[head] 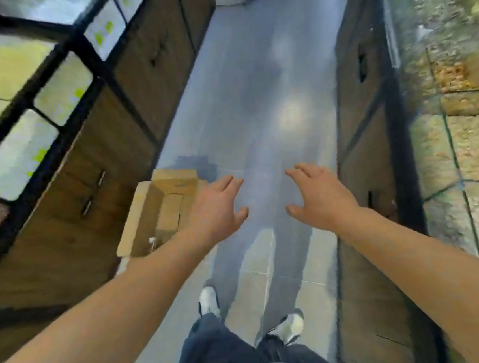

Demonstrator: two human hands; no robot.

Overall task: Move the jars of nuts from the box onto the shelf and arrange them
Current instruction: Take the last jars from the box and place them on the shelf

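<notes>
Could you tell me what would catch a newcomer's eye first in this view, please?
Two bare arms reach forward over the aisle floor, the left hand and right hand both spread open and holding nothing. Just left of the left hand an open cardboard box sits on the floor against the wooden cabinets; no jars show inside it.

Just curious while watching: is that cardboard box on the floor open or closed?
Open. The cardboard box has its flaps spread outward and its inside shows. The blur hides whether any jars remain in it.

One cardboard box point(159, 213), two bare hands: left point(216, 210), right point(321, 199); two shoes point(208, 298); no jars countable.
</notes>
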